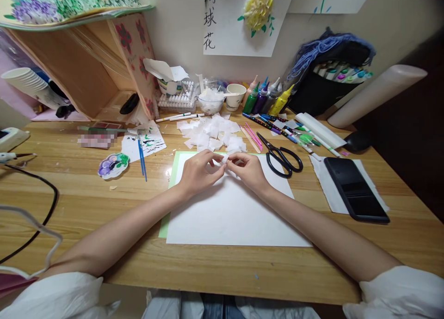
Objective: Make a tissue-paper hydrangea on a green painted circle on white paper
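Both hands meet over the top part of a white sheet of paper (229, 217), which lies on a green sheet (164, 226). Between the fingertips is a small piece of white tissue paper (225, 159). My left hand (199, 173) pinches it from the left, thumb and fingers together. From the other side my right hand (248, 171) pinches the same piece. Just beyond the hands lies a loose heap of white tissue paper squares (208, 131). Black-handled scissors (282, 157) rest to the right of my right hand, partly over the paper's edge.
A paint palette (113, 166) and blue brushes (141, 155) lie left. Behind stand a glass bowl (211, 104), a paper cup (236, 96) and paint bottles (267, 99). On the right, a black phone (355, 187) rests on a tissue. A black cable (52, 203) crosses the left side.
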A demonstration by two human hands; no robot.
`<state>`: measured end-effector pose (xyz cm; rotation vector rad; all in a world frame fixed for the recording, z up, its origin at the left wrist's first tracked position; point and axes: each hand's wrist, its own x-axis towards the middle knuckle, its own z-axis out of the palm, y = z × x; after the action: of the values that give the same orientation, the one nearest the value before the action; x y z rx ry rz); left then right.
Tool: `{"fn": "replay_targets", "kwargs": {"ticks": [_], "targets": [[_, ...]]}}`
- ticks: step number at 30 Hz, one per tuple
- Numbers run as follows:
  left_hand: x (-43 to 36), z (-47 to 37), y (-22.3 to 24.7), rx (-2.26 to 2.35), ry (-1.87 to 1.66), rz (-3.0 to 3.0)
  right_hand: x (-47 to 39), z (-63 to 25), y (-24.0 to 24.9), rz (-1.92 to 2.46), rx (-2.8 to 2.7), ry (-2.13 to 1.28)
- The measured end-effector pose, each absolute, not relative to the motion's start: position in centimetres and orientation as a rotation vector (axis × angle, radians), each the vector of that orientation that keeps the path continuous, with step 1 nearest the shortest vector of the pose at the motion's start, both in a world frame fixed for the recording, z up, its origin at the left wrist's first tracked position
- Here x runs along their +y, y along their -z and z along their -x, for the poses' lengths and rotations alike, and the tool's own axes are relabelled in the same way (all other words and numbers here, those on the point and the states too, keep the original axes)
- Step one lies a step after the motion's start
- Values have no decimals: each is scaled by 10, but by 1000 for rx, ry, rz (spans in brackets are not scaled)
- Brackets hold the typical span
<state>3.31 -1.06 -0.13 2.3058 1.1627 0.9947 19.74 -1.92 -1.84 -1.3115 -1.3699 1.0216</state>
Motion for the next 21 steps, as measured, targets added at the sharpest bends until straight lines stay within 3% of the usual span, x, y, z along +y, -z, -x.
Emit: {"fn": "replay_targets", "kwargs": {"ticks": [21], "targets": [[-4,-34,6,1158,-1009,-1985,-21,-196,15,1328,-1431,-944]]}}
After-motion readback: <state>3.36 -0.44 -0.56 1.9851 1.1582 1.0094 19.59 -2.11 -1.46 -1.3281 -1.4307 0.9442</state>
